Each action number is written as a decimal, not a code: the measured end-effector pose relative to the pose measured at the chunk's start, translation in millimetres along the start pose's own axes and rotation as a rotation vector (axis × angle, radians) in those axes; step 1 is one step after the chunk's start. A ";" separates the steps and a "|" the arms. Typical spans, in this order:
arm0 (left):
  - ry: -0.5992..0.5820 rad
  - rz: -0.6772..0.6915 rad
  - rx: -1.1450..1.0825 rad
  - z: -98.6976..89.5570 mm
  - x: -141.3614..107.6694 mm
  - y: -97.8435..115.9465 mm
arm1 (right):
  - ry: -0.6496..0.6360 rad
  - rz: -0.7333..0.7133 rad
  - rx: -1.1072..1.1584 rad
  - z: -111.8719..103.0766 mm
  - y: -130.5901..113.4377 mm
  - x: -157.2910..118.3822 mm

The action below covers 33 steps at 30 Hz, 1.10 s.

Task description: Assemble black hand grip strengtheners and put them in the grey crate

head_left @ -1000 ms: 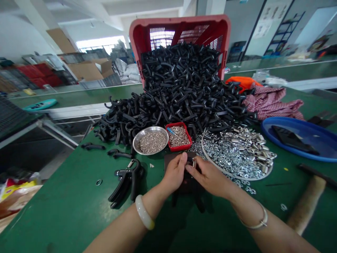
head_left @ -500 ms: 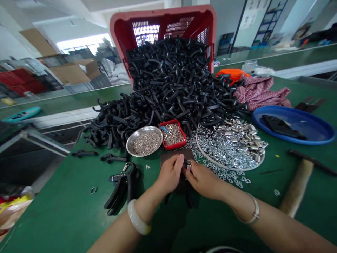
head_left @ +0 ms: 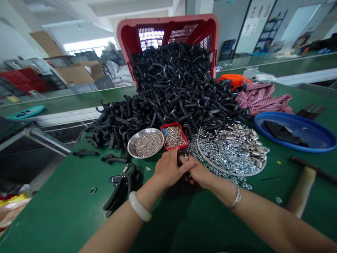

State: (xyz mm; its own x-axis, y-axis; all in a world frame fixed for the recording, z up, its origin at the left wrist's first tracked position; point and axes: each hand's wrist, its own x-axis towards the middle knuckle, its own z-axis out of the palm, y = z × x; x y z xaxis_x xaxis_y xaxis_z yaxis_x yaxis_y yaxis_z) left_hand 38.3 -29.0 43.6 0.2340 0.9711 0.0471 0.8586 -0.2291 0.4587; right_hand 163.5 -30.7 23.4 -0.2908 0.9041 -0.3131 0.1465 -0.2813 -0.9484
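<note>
My left hand (head_left: pixel 167 168) and my right hand (head_left: pixel 199 173) are pressed together at the middle of the bench, both closed around a black hand grip exerciser (head_left: pixel 181 157). Fingers cover most of it, so its spring and lower handles are hidden. To the left lies another hand grip exerciser (head_left: pixel 119 191) with its coil spring (head_left: pixel 125 168) showing. Just beyond my hands sit a metal bowl (head_left: pixel 129 147) of tiny metal parts and a red tray (head_left: pixel 187 141) of pins with a blue-handled screwdriver (head_left: pixel 165 131). Springs (head_left: pixel 252 138) and nuts (head_left: pixel 223 154) spread to the right.
A tipped red crate (head_left: pixel 168 21) spills a heap of black handles (head_left: pixel 173 95) across the back. At right are a hammer (head_left: pixel 302 189), a blue tray (head_left: pixel 319 135) holding a dark flat object, and a checked cloth (head_left: pixel 263 98). One ring (head_left: pixel 93 190) lies at left.
My hands have closed in tighter over the hand grip exerciser, the right hand shifting inward against the left. Its spring, visible before, is now covered. The whole view has tilted slightly upward.
</note>
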 end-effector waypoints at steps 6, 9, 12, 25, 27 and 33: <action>-0.031 0.085 0.210 8.2 -3.6 -4.5 | 0.003 0.020 0.241 -4.9 4.1 2.4; -0.097 0.131 0.217 7.7 -0.5 -15.7 | -0.225 0.084 -0.267 -29.4 -6.7 5.8; -0.158 0.245 0.227 6.1 5.8 -21.6 | -0.097 -0.095 -0.992 -51.8 -32.5 22.8; -0.195 0.424 0.155 6.8 16.2 -31.9 | 0.104 -0.310 -1.455 -30.5 -58.5 129.2; -0.084 0.278 0.161 -4.4 29.0 -34.5 | 0.113 -0.335 -1.419 -35.1 -58.2 128.1; -0.087 -0.069 0.361 -15.4 90.0 -38.6 | 0.090 -0.461 -1.292 -50.3 -63.6 112.4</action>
State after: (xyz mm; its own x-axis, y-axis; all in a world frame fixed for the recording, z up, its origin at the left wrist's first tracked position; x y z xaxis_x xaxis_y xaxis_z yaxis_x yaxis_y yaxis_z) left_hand 19.2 68.3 43.8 0.1942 0.9794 -0.0558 0.9756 -0.1868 0.1155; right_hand 169.0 105.0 51.1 -0.4981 0.8647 0.0656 0.8361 0.4989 -0.2281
